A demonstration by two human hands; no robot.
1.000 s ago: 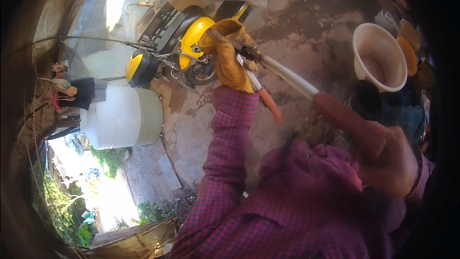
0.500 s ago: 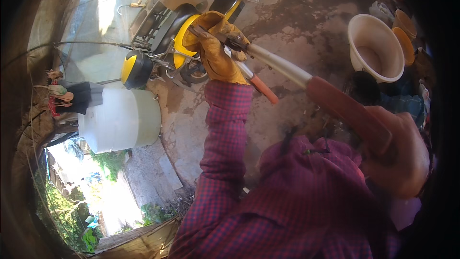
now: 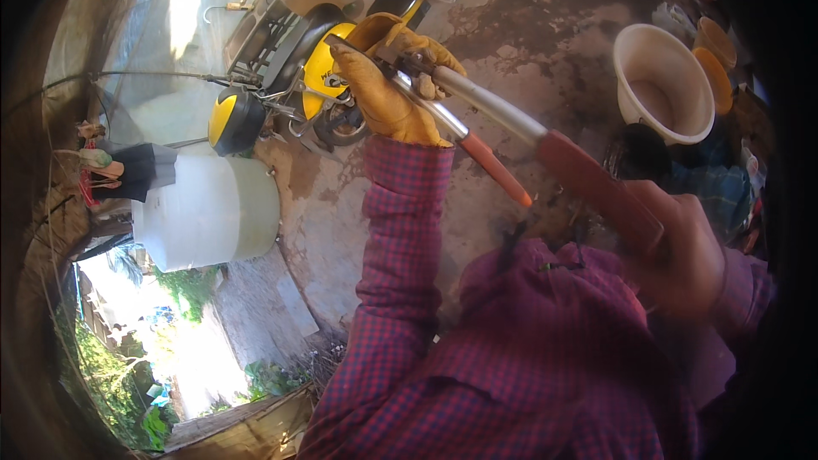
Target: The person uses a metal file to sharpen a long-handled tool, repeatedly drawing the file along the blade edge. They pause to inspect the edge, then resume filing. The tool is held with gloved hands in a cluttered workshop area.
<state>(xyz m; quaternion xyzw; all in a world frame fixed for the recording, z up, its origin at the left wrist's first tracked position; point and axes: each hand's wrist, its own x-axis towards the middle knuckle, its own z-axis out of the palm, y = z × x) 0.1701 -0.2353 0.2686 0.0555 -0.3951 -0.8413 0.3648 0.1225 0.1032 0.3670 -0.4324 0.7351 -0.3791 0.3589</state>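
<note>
On the stained concrete floor (image 3: 511, 60) we count one small engine machine (image 3: 315, 60) with yellow housings, one white plastic tank (image 3: 209, 213), one cream bucket (image 3: 665, 85) and two orange bowls (image 3: 714, 55) beside it at upper right. One long-handled tool (image 3: 503, 119) crosses the centre: two metal shafts, each ending in a red-orange grip. Its head lies at the yellow part of the machine, beneath the glove, so we cannot tell its form.

Our left hand (image 3: 388, 77) wears a yellow leather glove; the arm is stretched forward in a red checked sleeve (image 3: 396, 247), and the glove is wrapped around the tool's shafts near the head. The lower grip (image 3: 496, 169) hangs free below the wrist. Our right hand (image 3: 682, 255) is bare, close to the camera and blurred, fingers curled around the end of the upper grip (image 3: 596, 183), the arm bent at our chest.

The tank lies on its side at left, just beside the machine, smooth and unmarked, with a dark cap (image 3: 145, 172) at its left end. A round yellow-and-black cover (image 3: 232, 119) sits on the machine's near side.
</note>
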